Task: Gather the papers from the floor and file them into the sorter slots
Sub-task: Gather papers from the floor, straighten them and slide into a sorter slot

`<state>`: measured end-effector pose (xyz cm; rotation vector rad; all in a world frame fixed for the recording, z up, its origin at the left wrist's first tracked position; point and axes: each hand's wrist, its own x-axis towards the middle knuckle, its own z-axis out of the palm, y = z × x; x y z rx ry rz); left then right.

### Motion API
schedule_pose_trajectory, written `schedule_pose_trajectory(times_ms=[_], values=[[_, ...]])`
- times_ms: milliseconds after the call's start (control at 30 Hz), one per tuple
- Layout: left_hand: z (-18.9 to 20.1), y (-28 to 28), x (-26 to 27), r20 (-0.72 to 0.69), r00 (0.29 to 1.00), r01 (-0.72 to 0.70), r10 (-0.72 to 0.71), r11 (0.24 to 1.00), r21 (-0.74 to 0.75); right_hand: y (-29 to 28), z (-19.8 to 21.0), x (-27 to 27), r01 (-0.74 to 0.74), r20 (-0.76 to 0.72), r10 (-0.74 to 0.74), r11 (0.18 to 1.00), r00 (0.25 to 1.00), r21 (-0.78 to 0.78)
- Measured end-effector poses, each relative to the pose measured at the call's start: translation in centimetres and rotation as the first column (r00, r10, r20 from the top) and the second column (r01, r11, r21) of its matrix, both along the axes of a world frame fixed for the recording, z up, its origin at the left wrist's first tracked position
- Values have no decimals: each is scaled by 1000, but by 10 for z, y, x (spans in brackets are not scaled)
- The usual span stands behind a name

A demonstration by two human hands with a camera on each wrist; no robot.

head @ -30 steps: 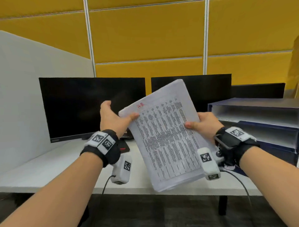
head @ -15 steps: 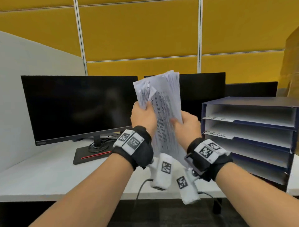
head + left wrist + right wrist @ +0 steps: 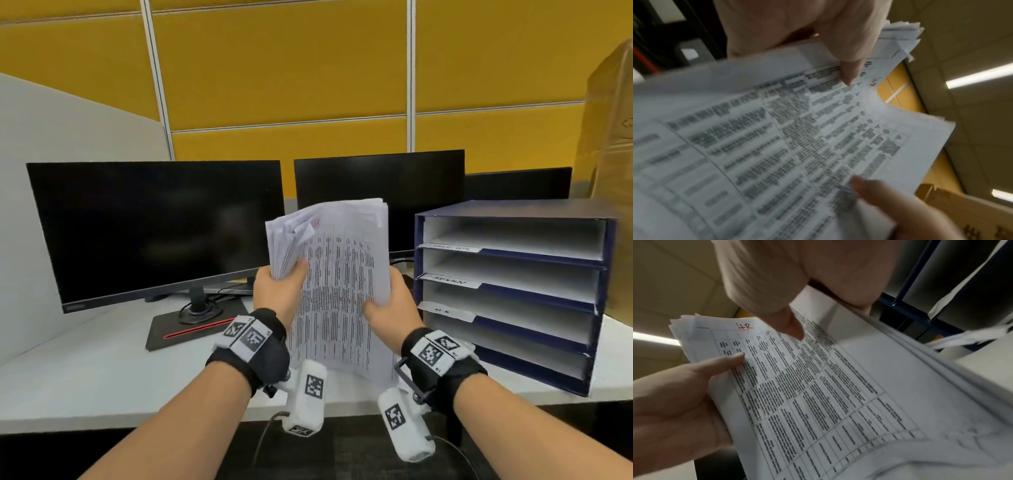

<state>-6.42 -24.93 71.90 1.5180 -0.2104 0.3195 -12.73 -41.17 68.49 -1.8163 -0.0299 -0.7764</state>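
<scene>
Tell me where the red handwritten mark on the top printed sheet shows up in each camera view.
Head: the red handwritten mark sits near the sheet's top left, above the left hand.
Left wrist: right of centre, upper half.
Right wrist: upper left, reading "HR".
Shared landmark: the left thumb beside the mark.

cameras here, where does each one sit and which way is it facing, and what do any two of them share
Head: worn on the head, facing forward and down at the desk, monitors and sorter; both forearms and hands show.
Left wrist: looks along the left hand up across the papers toward the ceiling.
Right wrist: looks along the right hand over the papers, sorter behind.
Shared: all three show the papers, held by both hands.
</scene>
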Motion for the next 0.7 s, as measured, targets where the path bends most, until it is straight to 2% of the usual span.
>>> schedule_pose_trajectory(times_ms=[133, 200, 300, 367, 433, 533, 600, 700], values=[[4, 16, 4, 130, 990, 56, -61, 998, 42, -8, 12, -3, 36, 59, -45, 989, 997, 147], [10, 19, 4, 170, 981, 78, -88, 995, 63, -8, 22, 0, 61, 97, -78, 985, 992, 161], [11, 16, 0, 137, 991, -15, -5, 989, 145, 1, 25, 5, 119, 91, -125, 991, 988, 68], [11, 11, -4, 192, 979, -109, 67, 970, 217, 8, 25, 5, 116, 98, -117, 993, 988, 25], [17, 8, -10, 236, 966, -153, 106, 970, 191, 15, 28, 1, 88, 137, -86, 996, 987, -10], [28, 7, -11, 281, 951, -168, 127, 977, 130, 20, 40, -2, 121, 208, -105, 990, 972, -66], [25, 6, -8, 263, 956, -166, 132, 980, 110, 20, 41, 0, 100, 164, -91, 994, 982, -45], [2, 7, -4, 130, 985, -127, 111, 985, 116, 17, 17, 2, 22, -11, -22, 1000, 1000, 7]])
